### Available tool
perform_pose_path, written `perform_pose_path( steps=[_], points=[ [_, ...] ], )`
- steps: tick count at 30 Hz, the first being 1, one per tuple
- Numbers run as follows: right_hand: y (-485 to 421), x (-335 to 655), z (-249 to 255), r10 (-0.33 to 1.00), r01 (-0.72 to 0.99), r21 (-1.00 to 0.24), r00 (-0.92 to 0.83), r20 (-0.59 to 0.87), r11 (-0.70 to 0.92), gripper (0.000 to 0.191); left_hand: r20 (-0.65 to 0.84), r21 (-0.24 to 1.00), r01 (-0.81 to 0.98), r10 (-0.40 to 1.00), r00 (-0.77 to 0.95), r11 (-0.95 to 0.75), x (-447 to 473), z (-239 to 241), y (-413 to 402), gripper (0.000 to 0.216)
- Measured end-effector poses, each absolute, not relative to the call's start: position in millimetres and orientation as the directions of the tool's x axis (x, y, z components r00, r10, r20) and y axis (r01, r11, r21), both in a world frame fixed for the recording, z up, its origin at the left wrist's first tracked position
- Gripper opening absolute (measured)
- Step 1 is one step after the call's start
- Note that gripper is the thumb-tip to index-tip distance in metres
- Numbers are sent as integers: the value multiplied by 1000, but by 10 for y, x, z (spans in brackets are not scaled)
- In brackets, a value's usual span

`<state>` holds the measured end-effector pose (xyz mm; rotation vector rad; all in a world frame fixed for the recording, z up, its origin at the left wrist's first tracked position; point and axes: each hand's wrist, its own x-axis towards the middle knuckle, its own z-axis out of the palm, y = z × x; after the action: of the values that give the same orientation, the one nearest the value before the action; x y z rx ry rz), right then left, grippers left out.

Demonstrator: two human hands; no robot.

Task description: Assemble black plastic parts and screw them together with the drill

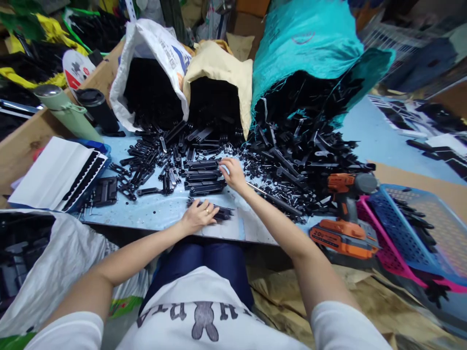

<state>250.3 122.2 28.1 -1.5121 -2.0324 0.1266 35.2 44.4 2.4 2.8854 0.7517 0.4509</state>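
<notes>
Near the front edge of the table, my left hand (199, 215) lies over a bundle of long black plastic parts (225, 214), its fingers curled on them; the bundle's far end is blurred. My right hand (232, 174) is bent with thumb and fingers together at the right end of a row of stacked black plastic bars (204, 176). Whatever sits between those fingertips is too small to make out. To the right of this hand lie many small screws and black bits (259, 170), and a thin metal rod (270, 196) passes by the wrist.
A white sack (149, 36), a beige sack (219, 61) and a teal sack (306, 39) spill black parts at the back. An orange cordless drill (343, 214) stands right, beside a blue basket (412, 228). On the left are a green bottle (65, 109) and white cards (53, 170).
</notes>
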Motion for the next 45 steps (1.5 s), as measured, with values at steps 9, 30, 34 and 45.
perform_pose_path(
  steps=[9, 30, 34, 45],
  points=[
    [2533, 2247, 495, 957, 956, -95, -269, 104, 279, 21, 314, 123, 738, 731, 605, -663, 61, 153, 1087, 43],
    [-221, 2331, 57, 907, 781, -475, -279, 316, 405, 31, 90, 317, 825, 881, 465, -467, -242, 518, 414, 15],
    [-503, 2275, -126, 874, 799, -363, -400, 274, 480, 37, 248, 447, 680, 811, 529, -581, 3, 38, 241, 12],
    [-196, 1958, 112, 986, 6, -986, 2, -169, -169, 58, 90, 850, 442, 907, 412, -285, 243, 383, 147, 41]
  ],
)
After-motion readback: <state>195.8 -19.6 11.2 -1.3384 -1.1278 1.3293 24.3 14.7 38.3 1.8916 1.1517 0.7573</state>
